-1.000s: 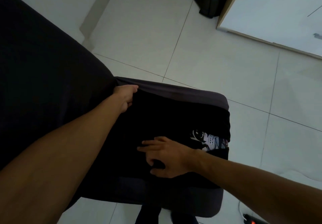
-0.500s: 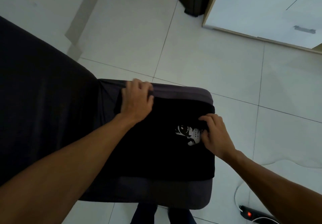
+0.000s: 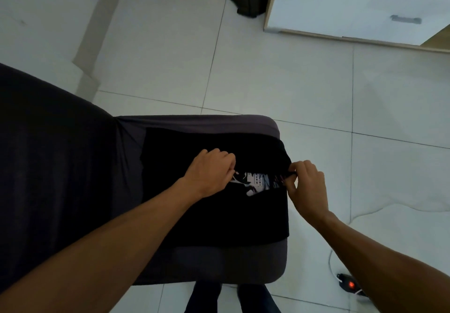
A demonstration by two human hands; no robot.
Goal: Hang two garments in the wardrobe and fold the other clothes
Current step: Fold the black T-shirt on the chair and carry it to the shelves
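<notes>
We see the black T-shirt point(image 3: 214, 215) lying flat on the grey seat point(image 3: 219, 261), left hand point(image 3: 209, 172) clenched on its folded edge mid-cloth, right hand point(image 3: 305, 181) pinching that fold at the shirt's right edge, white print point(image 3: 255, 182) between them

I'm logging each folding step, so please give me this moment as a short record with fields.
surface: dark grey seat
garment: black T-shirt with a white print, lying on the seat
left hand: closed on the shirt's folded edge beside the print
right hand: pinching the same edge at the shirt's right side
floor: white tiles, power strip with a red light
</notes>
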